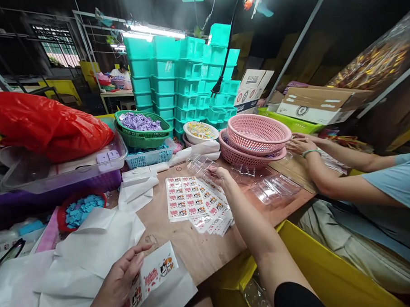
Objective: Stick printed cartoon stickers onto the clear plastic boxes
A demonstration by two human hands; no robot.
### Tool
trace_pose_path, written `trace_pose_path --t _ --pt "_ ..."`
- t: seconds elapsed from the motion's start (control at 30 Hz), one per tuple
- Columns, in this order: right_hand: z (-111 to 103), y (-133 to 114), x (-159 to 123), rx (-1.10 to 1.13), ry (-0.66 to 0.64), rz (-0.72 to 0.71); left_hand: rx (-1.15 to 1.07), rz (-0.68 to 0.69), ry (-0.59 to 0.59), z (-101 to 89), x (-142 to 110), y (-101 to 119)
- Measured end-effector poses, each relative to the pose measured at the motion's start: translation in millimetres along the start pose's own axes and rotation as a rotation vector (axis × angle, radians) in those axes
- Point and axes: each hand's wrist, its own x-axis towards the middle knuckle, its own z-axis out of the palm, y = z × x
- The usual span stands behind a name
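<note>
My left hand is closed on a sticker sheet printed with cartoon cats and pink lettering, partly peeled or cut down, at the table's near edge. White backing paper shows beneath that sheet. Farther forward, my right hand has its fingers closed at the edge of a clear plastic box; the fingertips are partly hidden. Below that hand, a fanned pile of sticker sheets lies on the wooden table. More clear plastic boxes lie to the right of my forearm.
Pink baskets, a white bowl and a green basket of purple pieces line the back. Loose white paper covers the left. A co-worker's hands work at right. A yellow bin stands below the edge.
</note>
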Motion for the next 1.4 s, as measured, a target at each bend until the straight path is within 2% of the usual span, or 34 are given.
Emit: trace_pose_path --t 0.13,0.27,0.43,0.53,0.63,0.73,0.87,0.97,1.07,1.13,1.2,1.3,1.4 --pt "7.8 3.5 -27.7 0.074 -0.075 -0.013 -0.01 0.051 -0.047 -3.1 -5.0 -3.1" --pt "12.8 20.9 -75.7 0.143 -0.202 -0.01 0.0 0.103 -0.042 -15.6 -13.0 -4.4" --pt "16.6 84.7 -154.3 0.195 -0.294 0.079 0.248 0.217 0.002 -30.3 -35.6 11.3" --pt "19.3 129.6 -194.5 0.215 -0.279 0.151 0.407 0.222 -0.053 -32.8 -51.8 20.1" --pt "25.4 163.2 -221.3 0.229 -0.239 0.202 0.518 0.179 -0.154 -35.4 -61.5 22.4" --pt "33.4 179.8 -235.2 0.232 -0.203 0.222 0.625 0.143 -0.191 -40.5 -63.8 21.6" --pt "30.7 176.2 -246.5 0.199 -0.205 0.266 0.649 0.148 -0.19 -45.8 -59.6 24.1" --pt "12.5 160.8 -260.1 0.031 -0.32 0.306 0.662 0.167 -0.203 -46.0 -54.4 27.7" --pt "-6.5 145.8 -277.0 -0.277 -0.52 0.136 0.674 0.175 -0.254 -42.1 -48.3 28.5" --pt "-12.9 140.8 -285.0 -0.463 -0.609 0.038 0.672 0.202 -0.281 -37.3 -44.0 26.9" --pt "-15.4 139.6 -287.7 -0.558 -0.618 0.01 0.619 0.26 -0.244 -32.0 -39.9 24.1" --pt "-18.7 137.8 -284.1 -0.526 -0.553 -0.017 0.433 0.33 -0.119 -25.9 -34.8 17.9" --pt "-25.7 127.6 -282.0 -0.602 -0.629 -0.037 0.351 0.331 -0.054 -22.5 -31.2 9.8"
